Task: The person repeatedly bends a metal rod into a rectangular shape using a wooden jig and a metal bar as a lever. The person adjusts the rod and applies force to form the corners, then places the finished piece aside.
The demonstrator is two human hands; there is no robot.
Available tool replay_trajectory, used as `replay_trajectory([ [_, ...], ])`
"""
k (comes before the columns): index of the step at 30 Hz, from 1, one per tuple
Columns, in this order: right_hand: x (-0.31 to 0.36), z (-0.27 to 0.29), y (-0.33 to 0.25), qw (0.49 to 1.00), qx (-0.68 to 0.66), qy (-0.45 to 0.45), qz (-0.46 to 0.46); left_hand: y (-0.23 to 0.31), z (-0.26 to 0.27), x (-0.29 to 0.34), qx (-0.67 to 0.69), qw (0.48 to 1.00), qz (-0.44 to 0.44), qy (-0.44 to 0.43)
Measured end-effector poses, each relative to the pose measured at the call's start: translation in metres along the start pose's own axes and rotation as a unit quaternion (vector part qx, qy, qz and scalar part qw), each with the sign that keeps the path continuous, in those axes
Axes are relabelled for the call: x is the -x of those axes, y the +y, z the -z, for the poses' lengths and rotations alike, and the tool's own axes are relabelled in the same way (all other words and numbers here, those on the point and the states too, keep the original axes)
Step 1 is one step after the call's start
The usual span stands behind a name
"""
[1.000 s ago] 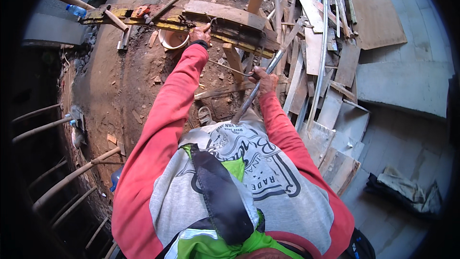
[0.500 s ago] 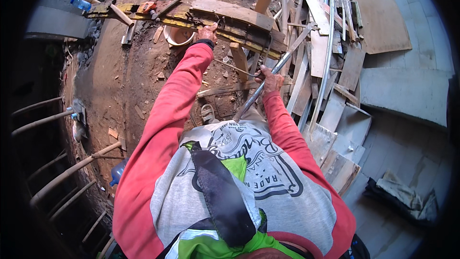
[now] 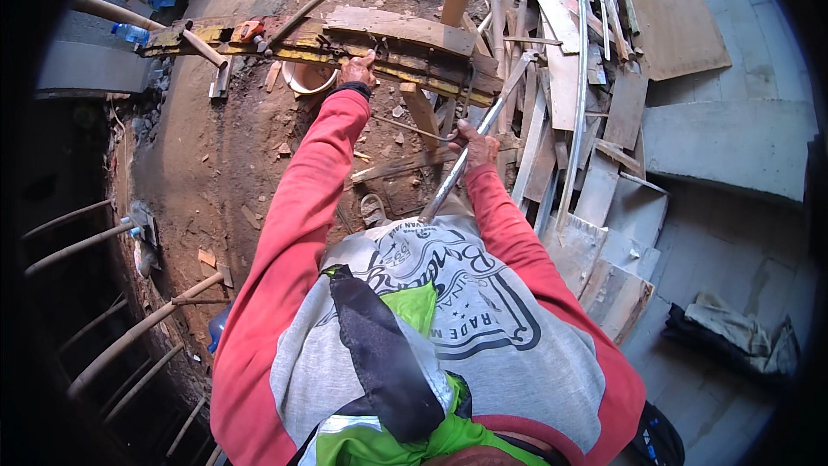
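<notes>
At eleven o'clock I have the left hand, grip unclear, on a battered yellow-and-brown beam, the right hand at one clasping a silver metal pipe: likely positioning, next needing steadiness.

Silvery metal pipe, slanting near the right end of the worn, yellow-streaked beam; thin rod, on the beam's near side.

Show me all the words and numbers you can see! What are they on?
Grey shirt front: big dark lettering, curvy script and block capitals, some numbers too; I won't copy out what it says.
Dark item at lower right: small pale and blue marks, too small to read.
Plastic bottle: too small to read any writing.
Metal bar in the right hand: none visible.
</notes>
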State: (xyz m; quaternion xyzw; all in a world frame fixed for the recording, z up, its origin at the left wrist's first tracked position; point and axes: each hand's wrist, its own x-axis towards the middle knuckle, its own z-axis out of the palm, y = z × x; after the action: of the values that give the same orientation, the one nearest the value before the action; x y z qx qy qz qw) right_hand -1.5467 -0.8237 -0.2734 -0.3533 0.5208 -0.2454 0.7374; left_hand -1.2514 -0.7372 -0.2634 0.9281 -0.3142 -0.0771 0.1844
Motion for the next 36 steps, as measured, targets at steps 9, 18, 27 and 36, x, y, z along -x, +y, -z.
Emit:
replay_trajectory([
  [9,0.037,-0.005,-0.058,0.997,-0.053,-0.057,0.01,0.009,0.083,-0.001,0.627,0.751,0.022,-0.206],
  [18,0.036,-0.005,-0.152,0.983,-0.168,-0.042,0.057,0.063,0.148,-0.009,0.548,0.776,-0.242,-0.197],
  [27,0.022,0.031,-0.201,0.974,-0.178,-0.13,0.059,0.089,0.184,0.073,0.072,0.811,-0.55,-0.187],
  [36,0.079,0.012,-0.221,0.968,0.108,-0.198,0.114,0.19,0.103,0.065,0.063,0.796,-0.598,0.072],
])
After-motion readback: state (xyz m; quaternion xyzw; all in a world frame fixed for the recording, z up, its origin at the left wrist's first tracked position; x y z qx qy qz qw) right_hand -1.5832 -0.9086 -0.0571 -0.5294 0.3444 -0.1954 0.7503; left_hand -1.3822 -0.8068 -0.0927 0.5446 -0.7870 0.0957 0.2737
